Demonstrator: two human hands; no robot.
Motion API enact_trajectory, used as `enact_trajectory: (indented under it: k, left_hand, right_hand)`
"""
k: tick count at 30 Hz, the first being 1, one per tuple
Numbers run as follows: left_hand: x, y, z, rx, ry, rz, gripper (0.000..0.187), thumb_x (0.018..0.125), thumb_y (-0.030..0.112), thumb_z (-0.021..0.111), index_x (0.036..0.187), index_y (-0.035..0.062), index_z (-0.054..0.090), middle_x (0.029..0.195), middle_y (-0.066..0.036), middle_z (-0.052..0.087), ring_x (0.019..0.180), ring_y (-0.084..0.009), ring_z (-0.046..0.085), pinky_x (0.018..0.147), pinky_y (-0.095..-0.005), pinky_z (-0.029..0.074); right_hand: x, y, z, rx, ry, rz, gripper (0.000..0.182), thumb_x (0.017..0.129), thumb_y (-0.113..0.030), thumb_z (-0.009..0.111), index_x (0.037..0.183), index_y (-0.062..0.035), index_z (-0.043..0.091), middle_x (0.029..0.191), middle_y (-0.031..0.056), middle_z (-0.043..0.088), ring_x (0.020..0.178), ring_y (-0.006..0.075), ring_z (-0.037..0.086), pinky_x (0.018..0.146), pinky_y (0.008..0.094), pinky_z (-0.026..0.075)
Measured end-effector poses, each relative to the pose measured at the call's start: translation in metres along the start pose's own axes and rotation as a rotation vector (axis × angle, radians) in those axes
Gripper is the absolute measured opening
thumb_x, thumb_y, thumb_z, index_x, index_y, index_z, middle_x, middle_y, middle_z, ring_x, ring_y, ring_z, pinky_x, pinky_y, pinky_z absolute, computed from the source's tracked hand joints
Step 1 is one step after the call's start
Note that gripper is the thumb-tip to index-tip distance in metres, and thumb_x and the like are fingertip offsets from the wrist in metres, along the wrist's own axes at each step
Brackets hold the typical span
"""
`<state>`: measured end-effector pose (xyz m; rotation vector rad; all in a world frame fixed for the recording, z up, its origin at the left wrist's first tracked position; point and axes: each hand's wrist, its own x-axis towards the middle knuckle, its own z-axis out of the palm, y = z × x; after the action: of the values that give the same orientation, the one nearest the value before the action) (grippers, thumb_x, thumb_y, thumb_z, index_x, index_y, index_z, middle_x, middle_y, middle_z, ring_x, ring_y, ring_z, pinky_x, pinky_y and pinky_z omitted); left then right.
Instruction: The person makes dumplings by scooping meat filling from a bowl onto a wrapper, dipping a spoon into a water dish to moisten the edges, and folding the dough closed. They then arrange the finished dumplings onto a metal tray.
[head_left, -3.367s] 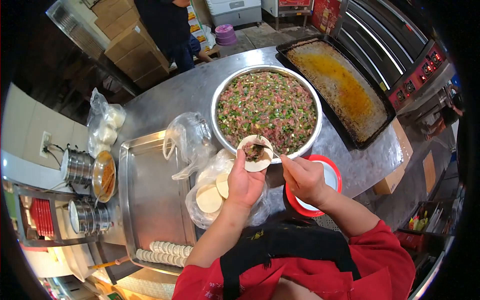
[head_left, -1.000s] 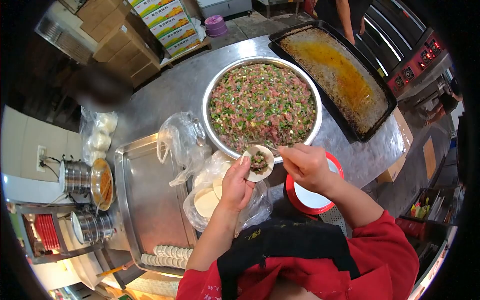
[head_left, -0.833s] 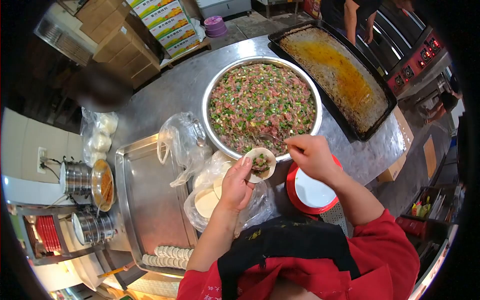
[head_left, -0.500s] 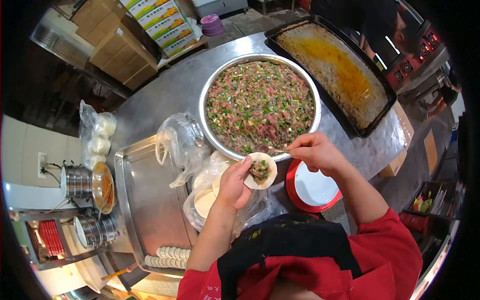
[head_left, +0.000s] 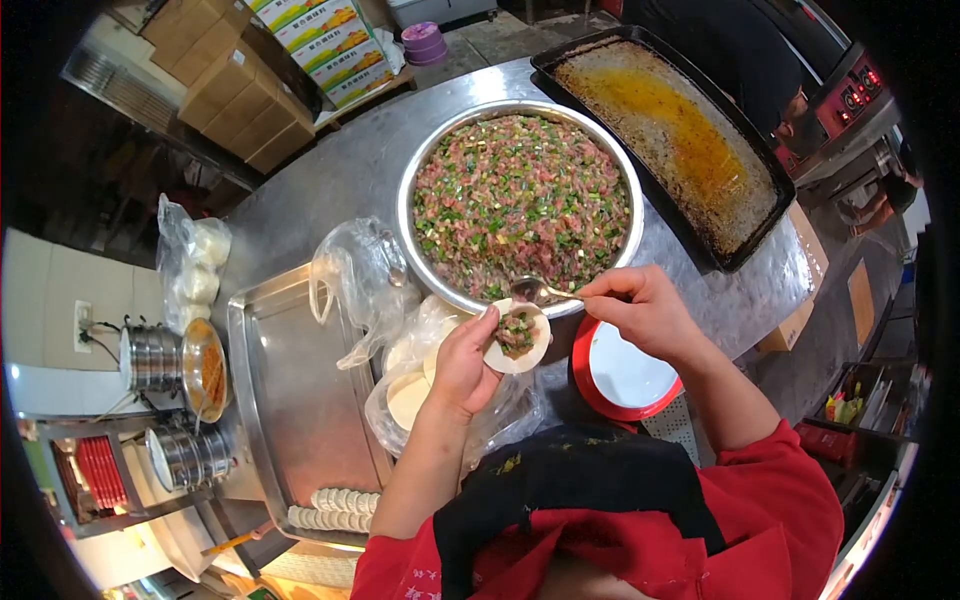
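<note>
My left hand (head_left: 468, 362) holds a round dumpling wrapper (head_left: 536, 352) by its left edge, palm under it. A lump of meat filling (head_left: 515, 334) flecked with green lies on the wrapper. My right hand (head_left: 637, 306) pinches the handle of a metal spoon (head_left: 530, 288), whose bowl is just above the wrapper, by the near rim of a large steel bowl (head_left: 404, 215). Minced meat with chopped green onion (head_left: 520, 200) heaps in that bowl. Left of my left forearm, a stack of wrappers (head_left: 408, 398) sits in a clear plastic bag (head_left: 500, 425).
A steel tray (head_left: 310, 400) on the left bears rows of finished dumplings (head_left: 335, 510). A white bowl with a red rim (head_left: 630, 370) stands beneath my right wrist. A black baking pan (head_left: 690, 140) with yellow oil lies beyond. Another plastic bag (head_left: 365, 280) rests beside the tray.
The spoon's bowl has lifted slightly and tilted away from the wrapper. The wrapper with its filling has shifted a little left and down with my left hand.
</note>
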<state>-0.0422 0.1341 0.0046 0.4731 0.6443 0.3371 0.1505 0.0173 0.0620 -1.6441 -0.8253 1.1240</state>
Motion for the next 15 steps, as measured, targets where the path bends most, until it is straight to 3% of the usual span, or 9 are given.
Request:
enact_trajectory:
  k: [1, 2, 4, 5, 9, 15]
  left_hand:
    - [0.0, 0.0, 0.0, 0.003, -0.009, -0.001, 0.042, 0.099, 0.025, 0.036, 0.123, -0.0087, 0.044, 0.117, -0.024, 0.056, 0.105, -0.0371, 0.058, 0.095, -0.0471, 0.046]
    - [0.0, 0.0, 0.0, 0.002, -0.01, -0.001, 0.042, 0.099, 0.025, 0.036, 0.123, -0.0087, 0.044, 0.117, -0.024, 0.056, 0.105, -0.0371, 0.058, 0.095, -0.0471, 0.046]
    - [0.0, 0.0, -0.002, -0.007, -0.026, 0.001, 0.043, 0.099, 0.025, 0.036, 0.124, -0.0086, 0.044, 0.117, -0.024, 0.056, 0.105, -0.0374, 0.058, 0.095, -0.0477, 0.045]
    - [0.0, 0.0, -0.002, -0.009, -0.026, 0.003, 0.043, 0.099, 0.025, 0.036, 0.124, -0.0086, 0.044, 0.117, -0.024, 0.056, 0.105, -0.0374, 0.058, 0.095, -0.0477, 0.045]
    - [-0.001, 0.002, -0.001, -0.087, -0.085, -0.003, 0.044, 0.099, 0.027, 0.034, 0.125, -0.0075, 0.044, 0.12, -0.023, 0.054, 0.109, -0.037, 0.056, 0.098, -0.0474, 0.043]
    - [-0.003, 0.001, 0.001, -0.207, -0.077, 0.036, 0.045, 0.1, 0.029, 0.031, 0.128, -0.0043, 0.041, 0.127, -0.021, 0.05, 0.118, -0.0333, 0.05, 0.103, -0.0451, 0.039]
  right_hand:
    - [0.0, 0.005, 0.002, -0.097, 0.058, -0.178, 0.014, 0.081, -0.008, 0.062, 0.09, 0.0016, 0.067, 0.067, 0.001, 0.061, 0.056, 0.0058, 0.053, 0.049, 0.0237, 0.042]
    - [-0.002, 0.005, 0.005, -0.099, 0.057, -0.178, 0.014, 0.081, -0.008, 0.062, 0.09, 0.0016, 0.067, 0.067, 0.001, 0.061, 0.056, 0.0058, 0.053, 0.049, 0.0237, 0.042]
    - [-0.006, 0.004, 0.011, -0.244, 0.107, -0.406, 0.015, 0.081, -0.005, 0.06, 0.091, 0.0028, 0.066, 0.071, 0.0083, 0.065, 0.062, 0.0093, 0.059, 0.057, 0.0269, 0.047]
    - [-0.004, 0.009, 0.013, -0.374, 0.142, -0.611, 0.017, 0.077, -0.003, 0.061, 0.093, -0.0006, 0.067, 0.071, 0.0123, 0.063, 0.058, 0.016, 0.061, 0.053, 0.0295, 0.047]
    - [-0.005, 0.015, 0.014, -0.65, 0.135, -0.828, 0.029, 0.069, -0.002, 0.067, 0.098, -0.005, 0.064, 0.063, 0.0075, 0.054, 0.053, 0.0233, 0.056, 0.045, 0.0352, 0.044]
    - [-0.023, 0.024, 0.02, -0.86, 0.208, -0.949, 0.029, 0.067, 0.0, 0.064, 0.096, -0.0016, 0.063, 0.058, 0.005, 0.047, 0.047, 0.0205, 0.051, 0.039, 0.0342, 0.039]
